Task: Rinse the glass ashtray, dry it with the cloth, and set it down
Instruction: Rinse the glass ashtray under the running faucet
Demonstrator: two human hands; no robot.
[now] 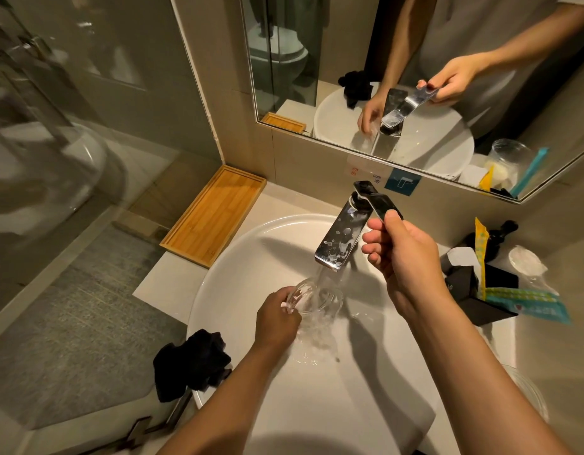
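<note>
The clear glass ashtray [318, 298] is under running water inside the white basin [238, 257], gripped at its left rim by my left hand [277, 318]. Water pours from the chrome tap spout [341, 238] onto the ashtray and splashes below it. My right hand [400, 254] holds the tip of the tap's flat lever handle [379, 201], which is raised and swung to the right. A crumpled black cloth [190, 364] lies on the basin's front-left rim.
A bamboo tray [215, 215] sits on the counter left of the basin. Right of the basin stand a black box [481, 293] with toiletry sachets and a wrapped item. A mirror hangs above the tap. A glass shower door stands at the left.
</note>
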